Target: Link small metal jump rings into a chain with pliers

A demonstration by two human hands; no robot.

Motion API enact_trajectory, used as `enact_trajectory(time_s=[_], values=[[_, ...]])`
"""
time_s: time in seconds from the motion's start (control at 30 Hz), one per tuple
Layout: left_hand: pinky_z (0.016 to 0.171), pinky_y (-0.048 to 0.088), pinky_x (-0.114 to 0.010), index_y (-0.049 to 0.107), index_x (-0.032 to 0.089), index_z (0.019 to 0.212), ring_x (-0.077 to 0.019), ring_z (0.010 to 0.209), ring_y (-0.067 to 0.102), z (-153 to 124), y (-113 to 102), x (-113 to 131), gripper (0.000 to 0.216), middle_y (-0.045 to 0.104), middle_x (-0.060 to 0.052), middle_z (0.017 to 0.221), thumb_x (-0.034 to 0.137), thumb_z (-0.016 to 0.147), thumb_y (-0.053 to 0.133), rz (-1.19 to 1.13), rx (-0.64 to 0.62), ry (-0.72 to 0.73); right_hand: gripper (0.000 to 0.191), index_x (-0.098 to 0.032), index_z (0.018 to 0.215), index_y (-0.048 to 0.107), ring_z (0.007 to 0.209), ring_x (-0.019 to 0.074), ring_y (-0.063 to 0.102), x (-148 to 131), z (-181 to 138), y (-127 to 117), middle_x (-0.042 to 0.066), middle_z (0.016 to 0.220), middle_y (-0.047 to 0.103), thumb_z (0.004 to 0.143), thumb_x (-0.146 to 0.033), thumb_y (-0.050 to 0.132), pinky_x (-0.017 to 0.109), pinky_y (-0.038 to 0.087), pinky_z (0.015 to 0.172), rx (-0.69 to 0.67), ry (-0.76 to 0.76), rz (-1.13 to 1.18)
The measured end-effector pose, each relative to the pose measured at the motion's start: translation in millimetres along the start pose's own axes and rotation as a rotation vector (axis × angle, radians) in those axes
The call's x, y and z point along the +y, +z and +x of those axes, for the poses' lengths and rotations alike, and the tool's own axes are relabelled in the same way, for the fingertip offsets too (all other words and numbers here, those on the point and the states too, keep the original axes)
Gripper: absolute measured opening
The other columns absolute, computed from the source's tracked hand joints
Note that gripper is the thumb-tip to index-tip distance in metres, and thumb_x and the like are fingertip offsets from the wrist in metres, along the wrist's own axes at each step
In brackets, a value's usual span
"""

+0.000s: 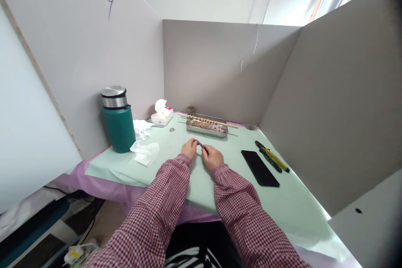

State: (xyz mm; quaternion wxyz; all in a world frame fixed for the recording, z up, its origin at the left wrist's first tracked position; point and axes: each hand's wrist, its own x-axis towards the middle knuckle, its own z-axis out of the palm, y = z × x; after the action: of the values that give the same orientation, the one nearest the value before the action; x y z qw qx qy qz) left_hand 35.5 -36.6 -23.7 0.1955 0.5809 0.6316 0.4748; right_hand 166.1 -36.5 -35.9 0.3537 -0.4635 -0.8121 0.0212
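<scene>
Both hands meet over the middle of the pale green table cover. My right hand (212,158) is closed around a slim dark metal tool (201,144) that looks like tweezers, its tip pointing up and left. Fingers pinched, my left hand (189,149) touches that tip; whatever it holds is too small to make out. Beyond the hands stands a shallow metal tray (206,133) with small red and gold bits inside. Across the tray lies a light wooden stick (231,125), with a row of small red pieces along it.
At the left stand a green flask (118,127), crumpled tissues (147,153) and a tissue pack (162,116). A black phone (260,168) and green-yellow pliers (272,157) lie at the right. Grey partitions (220,63) enclose the table. A small brown cup (191,109) is behind the tray.
</scene>
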Motion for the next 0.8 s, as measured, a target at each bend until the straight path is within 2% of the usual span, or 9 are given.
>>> enact_trajectory(time_s=[0.3, 0.57, 0.8], values=[[0.066, 0.038, -0.022, 0.059, 0.016, 0.082, -0.0107, 0.063, 0.051, -0.6, 0.1, 0.1, 0.022, 0.056, 0.001, 0.062, 0.022, 0.08, 0.038, 0.012, -0.005, 0.012, 0.026, -0.022, 0.099, 0.06, 0.079, 0.0135, 0.057, 2.3, 1.1, 2.3, 0.002, 0.091, 0.064, 0.084, -0.028, 0.04, 0.021, 0.037, 0.068, -0.008, 0.009, -0.002], [0.07, 0.038, -0.024, 0.059, 0.018, 0.084, -0.0136, 0.073, 0.054, 1.2, 2.8, -2.7, 0.023, 0.062, -0.002, 0.077, 0.024, 0.082, 0.037, 0.137, 0.012, 0.03, 0.027, -0.025, 0.103, 0.058, 0.079, 0.0145, 0.054, 0.8, -0.7, 0.7, 0.002, 0.083, 0.062, 0.086, -0.031, 0.038, 0.023, 0.032, 0.061, 0.028, -0.013, -0.231], [0.07, 0.038, -0.026, 0.058, 0.02, 0.091, -0.0164, 0.075, 0.057, -1.0, 7.8, -1.7, 0.025, 0.064, -0.005, 0.081, 0.027, 0.085, 0.035, 0.315, 0.015, 0.019, 0.028, -0.023, 0.108, 0.054, 0.082, 0.0157, 0.051, -0.3, 0.6, -3.2, 0.006, 0.086, 0.06, 0.087, -0.032, 0.037, 0.025, 0.029, 0.062, 0.013, -0.036, -0.379]])
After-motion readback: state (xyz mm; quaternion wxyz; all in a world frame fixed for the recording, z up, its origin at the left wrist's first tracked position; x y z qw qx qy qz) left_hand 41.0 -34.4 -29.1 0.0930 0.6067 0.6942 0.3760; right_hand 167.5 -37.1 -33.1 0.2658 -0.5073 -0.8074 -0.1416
